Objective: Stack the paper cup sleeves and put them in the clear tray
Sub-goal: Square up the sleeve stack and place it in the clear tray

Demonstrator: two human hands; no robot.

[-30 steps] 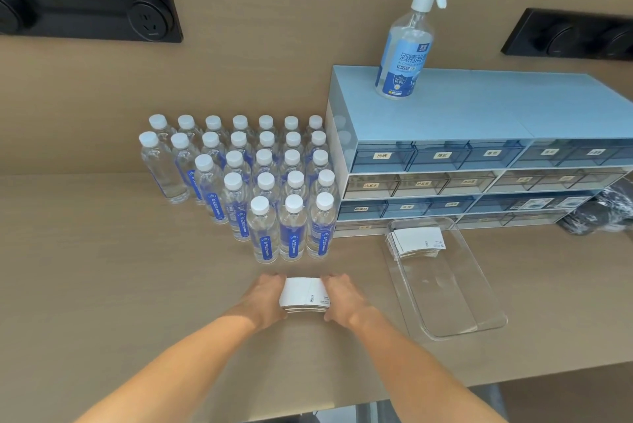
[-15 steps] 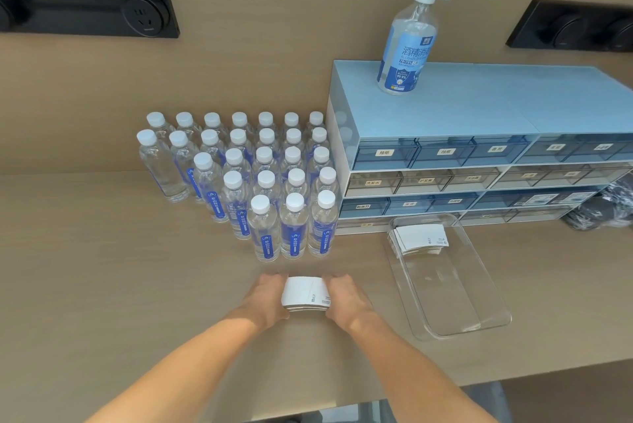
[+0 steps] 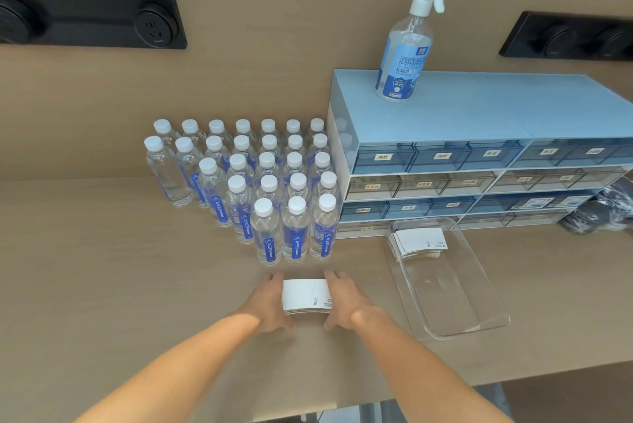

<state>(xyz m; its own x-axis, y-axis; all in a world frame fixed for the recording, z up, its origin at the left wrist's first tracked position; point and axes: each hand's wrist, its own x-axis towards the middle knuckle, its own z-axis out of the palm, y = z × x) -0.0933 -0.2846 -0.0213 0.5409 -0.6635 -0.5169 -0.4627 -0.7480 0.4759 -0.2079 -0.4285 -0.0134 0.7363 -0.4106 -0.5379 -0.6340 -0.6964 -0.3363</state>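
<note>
A stack of flat white paper cup sleeves [image 3: 305,296] lies on the wooden counter just in front of me. My left hand [image 3: 265,302] presses against its left edge and my right hand [image 3: 344,301] against its right edge, so the stack is squeezed between both palms. To the right stands the clear tray [image 3: 479,323], long and rectangular. A second stack of white sleeves [image 3: 419,242] rests in the tray's far end; the near part of the tray holds nothing.
Several rows of water bottles [image 3: 270,234] with white caps stand right behind the stack. A blue drawer cabinet [image 3: 462,162] sits behind the tray, a spray bottle [image 3: 406,56] on top. A dark bag [image 3: 596,213] lies at far right. The counter's front edge [image 3: 342,405] is near.
Both hands stay pressed on the sleeve stack in the same spot. The view has shifted slightly; nothing else moved.
</note>
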